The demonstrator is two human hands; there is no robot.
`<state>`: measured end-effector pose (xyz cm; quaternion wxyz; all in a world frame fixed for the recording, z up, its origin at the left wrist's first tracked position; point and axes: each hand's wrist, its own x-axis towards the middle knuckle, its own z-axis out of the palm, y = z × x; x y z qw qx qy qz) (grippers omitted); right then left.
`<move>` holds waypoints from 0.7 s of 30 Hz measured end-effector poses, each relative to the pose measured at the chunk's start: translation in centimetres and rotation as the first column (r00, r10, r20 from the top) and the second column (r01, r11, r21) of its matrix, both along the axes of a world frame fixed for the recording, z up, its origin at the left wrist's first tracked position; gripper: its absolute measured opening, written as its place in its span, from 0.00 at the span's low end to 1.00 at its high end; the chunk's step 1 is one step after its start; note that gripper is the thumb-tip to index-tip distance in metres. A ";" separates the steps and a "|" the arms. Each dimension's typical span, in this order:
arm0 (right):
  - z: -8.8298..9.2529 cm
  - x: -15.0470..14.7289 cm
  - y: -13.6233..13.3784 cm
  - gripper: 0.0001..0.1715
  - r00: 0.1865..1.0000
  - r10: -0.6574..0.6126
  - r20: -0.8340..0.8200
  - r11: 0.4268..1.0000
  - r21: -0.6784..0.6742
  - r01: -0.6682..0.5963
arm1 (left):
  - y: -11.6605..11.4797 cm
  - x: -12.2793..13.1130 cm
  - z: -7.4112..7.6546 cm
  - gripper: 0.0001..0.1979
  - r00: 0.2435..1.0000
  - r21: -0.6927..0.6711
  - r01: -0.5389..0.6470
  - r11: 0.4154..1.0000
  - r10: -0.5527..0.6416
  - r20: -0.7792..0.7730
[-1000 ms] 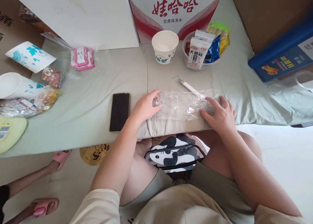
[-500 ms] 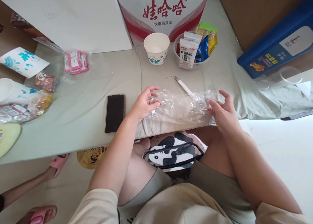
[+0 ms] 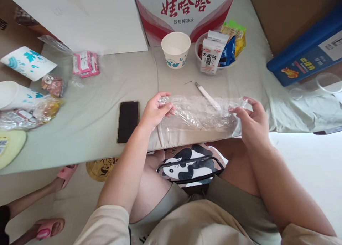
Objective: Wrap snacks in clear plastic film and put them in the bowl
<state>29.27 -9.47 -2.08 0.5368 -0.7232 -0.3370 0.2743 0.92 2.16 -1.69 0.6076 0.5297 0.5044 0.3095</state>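
Observation:
A clear, crinkled plastic bag [image 3: 197,116] stretches between my two hands over the table's front edge. My left hand [image 3: 157,109] is closed on its left end, with the thumb pressed toward the fingers. At the other end, my right hand [image 3: 252,118] pinches the plastic between thumb and fingers. Just behind the bag lies a white utility knife [image 3: 204,91]; the near end of its handle shows through or beside the film. A dark phone [image 3: 128,122] rests on the cloth to the left of my left hand.
Behind stand a paper cup [image 3: 175,52], a clear bowl [image 3: 199,52] of snack packets and a water carton [image 3: 187,13]. Pink packets [image 3: 86,64], tipped paper cups [image 3: 29,63] and wrapped food [image 3: 52,84] lie left. A blue box [image 3: 301,49] stands right. Another person's slippered feet [image 3: 50,228] show below.
My hands have moved apart, the right one further right, and the bag between them is drawn out wider. The fingers have closed more on the plastic. The whole view has shifted slightly.

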 end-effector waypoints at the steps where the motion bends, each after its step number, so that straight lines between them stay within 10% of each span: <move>1: 0.0 0.0 0.0 0.26 1.000 -0.012 0.028 1.000 -0.011 0.013 | 0.1 -0.1 -0.1 0.17 1.000 0.007 -0.001 1.000 0.001 -0.006; 21: -0.9 -1.2 0.0 0.27 0.995 0.101 0.022 0.993 0.067 -0.102 | 0.3 -0.4 0.3 0.18 0.999 0.067 -0.035 0.997 0.037 -0.029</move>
